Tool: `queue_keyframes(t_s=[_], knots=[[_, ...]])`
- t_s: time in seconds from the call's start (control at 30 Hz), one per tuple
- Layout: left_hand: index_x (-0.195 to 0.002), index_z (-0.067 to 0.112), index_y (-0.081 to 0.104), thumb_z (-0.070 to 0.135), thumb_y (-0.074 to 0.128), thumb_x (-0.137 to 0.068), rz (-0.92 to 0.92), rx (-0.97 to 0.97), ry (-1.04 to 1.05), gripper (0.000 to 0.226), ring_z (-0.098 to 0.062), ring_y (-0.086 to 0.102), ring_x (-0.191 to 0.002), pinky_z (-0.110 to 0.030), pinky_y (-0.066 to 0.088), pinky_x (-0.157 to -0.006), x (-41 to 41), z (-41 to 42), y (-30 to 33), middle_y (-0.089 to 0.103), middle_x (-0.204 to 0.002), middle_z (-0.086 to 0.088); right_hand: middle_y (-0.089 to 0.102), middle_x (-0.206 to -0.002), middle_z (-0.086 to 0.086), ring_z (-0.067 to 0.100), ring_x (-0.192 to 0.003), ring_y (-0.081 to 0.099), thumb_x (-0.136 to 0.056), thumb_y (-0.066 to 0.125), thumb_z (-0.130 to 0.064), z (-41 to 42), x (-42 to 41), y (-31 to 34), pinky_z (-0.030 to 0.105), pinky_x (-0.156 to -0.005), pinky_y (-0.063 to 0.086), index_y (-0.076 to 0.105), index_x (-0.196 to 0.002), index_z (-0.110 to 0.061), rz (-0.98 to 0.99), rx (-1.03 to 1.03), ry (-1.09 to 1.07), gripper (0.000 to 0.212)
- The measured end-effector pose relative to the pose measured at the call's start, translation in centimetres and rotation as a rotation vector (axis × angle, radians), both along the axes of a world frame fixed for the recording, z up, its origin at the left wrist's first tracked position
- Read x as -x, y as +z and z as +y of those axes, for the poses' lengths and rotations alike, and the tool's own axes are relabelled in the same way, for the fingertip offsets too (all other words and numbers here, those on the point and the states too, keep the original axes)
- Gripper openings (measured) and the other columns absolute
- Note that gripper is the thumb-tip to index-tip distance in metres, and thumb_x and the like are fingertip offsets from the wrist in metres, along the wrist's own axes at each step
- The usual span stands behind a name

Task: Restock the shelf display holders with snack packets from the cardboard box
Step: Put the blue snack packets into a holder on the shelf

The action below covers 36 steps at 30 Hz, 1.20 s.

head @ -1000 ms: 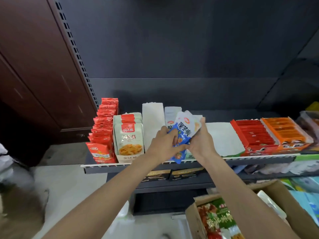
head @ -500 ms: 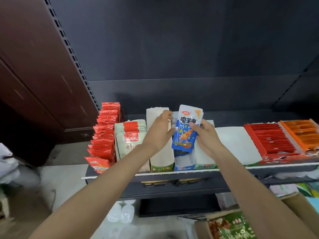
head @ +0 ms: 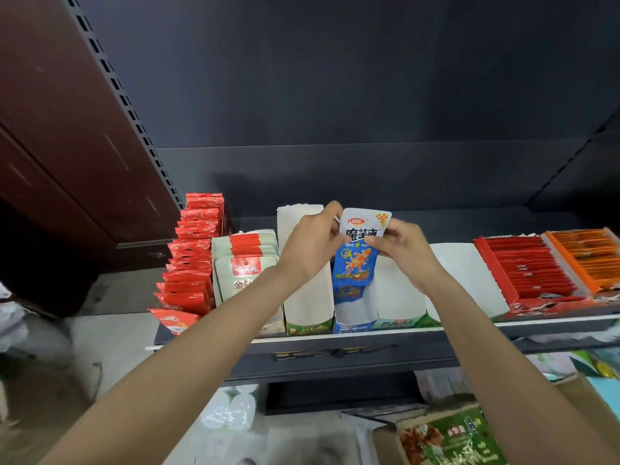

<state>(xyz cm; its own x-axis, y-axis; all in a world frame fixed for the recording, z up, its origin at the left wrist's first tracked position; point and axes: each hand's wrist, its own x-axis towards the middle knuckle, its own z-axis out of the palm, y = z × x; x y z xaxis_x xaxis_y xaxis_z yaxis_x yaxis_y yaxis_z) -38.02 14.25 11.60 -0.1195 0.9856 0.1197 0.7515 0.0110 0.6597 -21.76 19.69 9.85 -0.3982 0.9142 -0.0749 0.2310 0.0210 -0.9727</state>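
Nearest, bottom right: cardboard box (head: 570, 417), open top, green snack packets (head: 453, 437) inside; its left edge sits below and forward of the shelf lip. Plastic wrap (head: 231, 412) on the floor to the left of it.

Shelf front rail (head: 436, 330) runs left to right, tilted slightly up at the right. Behind it, a row of display holders. Blue holder (head: 355, 313) is mostly vacant, white floor exposed, one blue packet lying low inside. White holders on either side also show bare floors.

Above the blue holder: blue-and-white snack packet (head: 360, 250), upright, lower edge hanging into the holder mouth. Left hand (head: 312, 246) pinches its upper left edge; right hand (head: 399, 246) pinches the right edge at mid-height. Both grips clenched on the packet.

Left of the hands: grey-green packets (head: 245, 263), then red packets (head: 194, 253) reaching the shelf's left end, one tipping over the rail. Right: red tray (head: 526, 266), orange tray (head: 583, 253).

Farthest: dark back panel (head: 335, 112), open space above the stock.
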Motion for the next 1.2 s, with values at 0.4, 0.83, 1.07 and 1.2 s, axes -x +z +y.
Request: queue_keyframes(t_s=[0.4,0.83,1.07,1.2], knots=[[-0.123,0.017,0.051,0.012,0.052,-0.094,0.536,0.034,-0.086,0.029,-0.024,0.059,-0.101,-0.034,0.052,-0.082,-0.9,-0.1,-2.4,0.061,-0.114,-0.007,0.059,-0.108,0.01,0.012,-0.078,0.047,-0.082,0.069,-0.005,-0.7,1.3,-3.5,0.012,-0.062,0.035,0.064,-0.116,-0.009,-0.488,-0.373,-0.006,0.035],[-0.132,0.019,0.046,0.021,0.044,-0.099,0.467,-0.016,0.066,0.033,-0.019,0.047,-0.118,-0.031,0.038,-0.095,-2.1,-3.2,-1.7,0.052,-0.13,-0.003,0.059,-0.119,0.008,0.009,-0.086,0.056,-0.091,0.054,0.0,-2.5,0.6,-2.0,0.005,-0.074,0.039,0.063,-0.116,-0.01,-0.359,-0.464,-0.108,0.028],[-0.115,0.014,0.058,0.021,0.047,-0.095,0.244,-0.021,0.038,0.024,-0.026,0.061,-0.093,-0.039,0.049,-0.081,-4.6,-8.9,-0.1,0.067,-0.104,-0.008,0.066,-0.105,0.005,0.008,-0.089,0.056,-0.09,0.053,0.0,-8.3,-2.6,-0.7,0.005,-0.077,0.038,0.067,-0.104,-0.009,-0.353,-0.421,-0.055,0.022],[-0.103,0.013,0.064,0.015,0.053,-0.091,-0.06,0.034,-0.073,0.015,-0.019,0.063,-0.081,-0.031,0.05,-0.077,-7.4,-13.3,-1.6,0.07,-0.091,-0.006,0.065,-0.106,0.005,0.013,-0.093,0.059,-0.09,0.051,0.001,-13.8,-6.2,-1.8,0.01,-0.079,0.037,0.067,-0.103,-0.01,-0.424,-0.37,-0.102,0.024]])
